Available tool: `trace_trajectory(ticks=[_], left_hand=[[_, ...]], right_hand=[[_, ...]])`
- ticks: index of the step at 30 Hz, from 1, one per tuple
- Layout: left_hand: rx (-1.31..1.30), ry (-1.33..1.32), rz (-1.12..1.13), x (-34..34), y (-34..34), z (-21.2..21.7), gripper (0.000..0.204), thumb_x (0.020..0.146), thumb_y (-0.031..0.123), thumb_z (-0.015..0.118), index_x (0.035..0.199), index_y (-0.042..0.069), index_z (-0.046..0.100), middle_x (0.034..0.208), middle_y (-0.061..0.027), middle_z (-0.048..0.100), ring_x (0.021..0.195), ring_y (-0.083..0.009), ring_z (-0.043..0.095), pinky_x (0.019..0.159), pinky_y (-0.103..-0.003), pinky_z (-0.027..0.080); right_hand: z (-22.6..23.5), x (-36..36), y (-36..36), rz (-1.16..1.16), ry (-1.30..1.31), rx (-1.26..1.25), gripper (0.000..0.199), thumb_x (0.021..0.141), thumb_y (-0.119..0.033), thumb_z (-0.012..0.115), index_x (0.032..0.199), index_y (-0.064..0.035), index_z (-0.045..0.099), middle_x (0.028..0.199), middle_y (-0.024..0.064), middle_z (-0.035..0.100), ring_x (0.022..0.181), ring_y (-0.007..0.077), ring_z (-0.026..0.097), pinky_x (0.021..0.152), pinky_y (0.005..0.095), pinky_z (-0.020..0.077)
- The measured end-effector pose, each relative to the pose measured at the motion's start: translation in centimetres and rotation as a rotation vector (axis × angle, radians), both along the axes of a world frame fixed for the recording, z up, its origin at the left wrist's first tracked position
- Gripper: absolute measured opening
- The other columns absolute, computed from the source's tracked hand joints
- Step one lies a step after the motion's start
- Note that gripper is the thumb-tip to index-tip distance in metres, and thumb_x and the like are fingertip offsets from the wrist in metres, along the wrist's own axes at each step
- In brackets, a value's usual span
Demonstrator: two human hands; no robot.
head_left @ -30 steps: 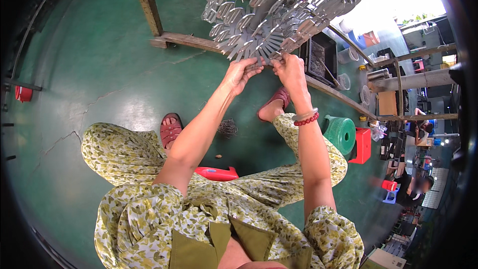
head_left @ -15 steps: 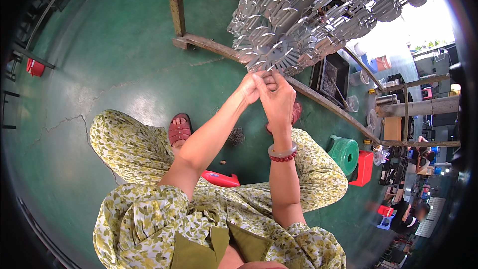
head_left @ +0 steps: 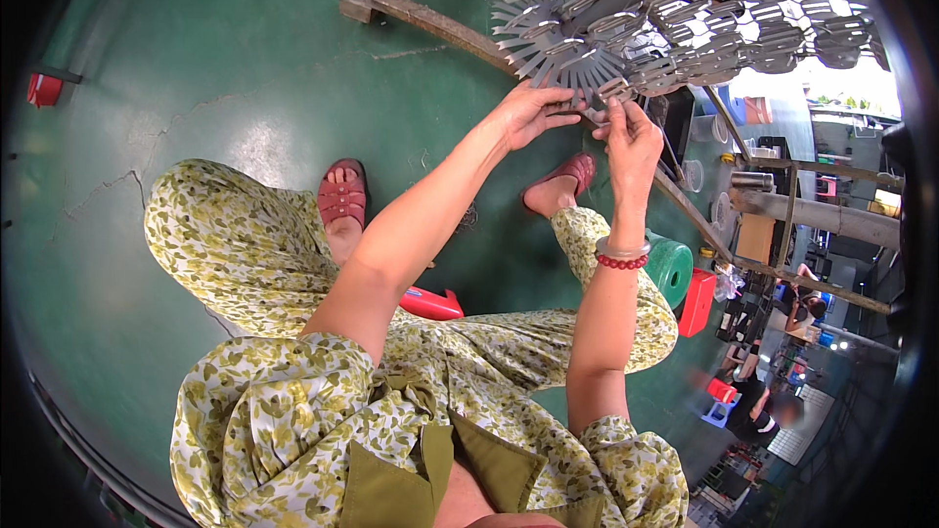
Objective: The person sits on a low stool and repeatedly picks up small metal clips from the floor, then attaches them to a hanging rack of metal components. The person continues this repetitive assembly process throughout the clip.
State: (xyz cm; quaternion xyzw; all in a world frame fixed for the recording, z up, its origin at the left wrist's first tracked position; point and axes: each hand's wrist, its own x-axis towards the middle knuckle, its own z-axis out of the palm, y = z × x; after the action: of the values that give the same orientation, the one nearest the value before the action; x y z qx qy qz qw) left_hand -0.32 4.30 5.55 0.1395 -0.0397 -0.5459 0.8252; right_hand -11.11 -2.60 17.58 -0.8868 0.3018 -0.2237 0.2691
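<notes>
Green floor [head_left: 176, 68] below; both hands, left [head_left: 523, 115] and right [head_left: 631, 137], pinch slotted metal pieces [head_left: 587, 73] on a rack [head_left: 685, 10]

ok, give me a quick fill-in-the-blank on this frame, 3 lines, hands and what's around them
1. Both hands work at a row of shiny ____ parts hung on a rail.
2. The right hand has a bracelet of ____ beads at its wrist.
3. The left hand is raised above a floor painted ____.

Missing words: metal; red; green
</notes>
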Motion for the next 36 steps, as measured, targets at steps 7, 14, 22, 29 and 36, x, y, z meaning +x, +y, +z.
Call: trace_trajectory(ticks=[7,14,22,29,36], left_hand=[[-0.113,-0.061,-0.019,0.4,0.4,-0.1,0.044,0.086,-0.001,0.060,0.128,0.002,0.046,0.119,-0.0145,0.061,0.109,-0.0273,0.061,0.095,-0.044,0.051],[0.327,-0.763,-0.307,5.7,3.5,-3.7,0.056,0.083,0.010,0.069,0.134,0.002,0.049,0.126,-0.0146,0.059,0.109,-0.0230,0.061,0.091,-0.031,0.051],[0.829,-1.834,-0.491,6.0,14.0,-18.0,0.017,0.075,0.018,0.074,0.090,0.012,0.073,0.088,-0.0104,0.071,0.083,-0.0266,0.068,0.077,-0.035,0.052],[0.942,-2.154,-0.318,-5.0,17.8,-21.9,0.014,0.087,0.018,0.061,0.093,0.006,0.062,0.095,-0.0121,0.060,0.097,-0.0304,0.060,0.079,-0.044,0.052],[1.151,-2.085,-0.212,-5.0,16.4,-21.6,0.015,0.087,0.017,0.059,0.096,0.004,0.058,0.096,-0.0150,0.059,0.099,-0.0344,0.058,0.079,-0.045,0.052]], right_hand=[[1.0,-0.3,-0.7,-0.003,0.040,-0.033,0.027,0.093,-0.019,0.059,0.081,0.0034,0.064,0.067,0.0061,0.067,0.057,0.0075,0.062,0.049,0.0217,0.0438],[-0.7,0.7,-1.2,0.016,0.100,-0.340,0.029,0.089,-0.028,0.058,0.088,0.0004,0.065,0.073,0.0201,0.064,0.069,0.0379,0.064,0.064,0.0406,0.0487],[-3.1,1.5,-0.8,-0.033,-0.097,-0.257,0.026,0.089,-0.026,0.061,0.094,-0.0013,0.066,0.076,0.0191,0.065,0.069,0.0350,0.063,0.066,0.0388,0.0495],[-2.7,1.6,-0.8,-0.017,-0.056,-0.231,0.023,0.093,-0.023,0.060,0.094,-0.0006,0.065,0.072,0.0104,0.068,0.062,0.0127,0.065,0.060,0.0264,0.0498],[-0.7,2.1,0.4,0.059,-0.309,-0.340,0.017,0.086,-0.007,0.058,0.075,0.0042,0.052,0.067,0.0251,0.050,0.064,0.0431,0.052,0.056,0.0429,0.0399]])
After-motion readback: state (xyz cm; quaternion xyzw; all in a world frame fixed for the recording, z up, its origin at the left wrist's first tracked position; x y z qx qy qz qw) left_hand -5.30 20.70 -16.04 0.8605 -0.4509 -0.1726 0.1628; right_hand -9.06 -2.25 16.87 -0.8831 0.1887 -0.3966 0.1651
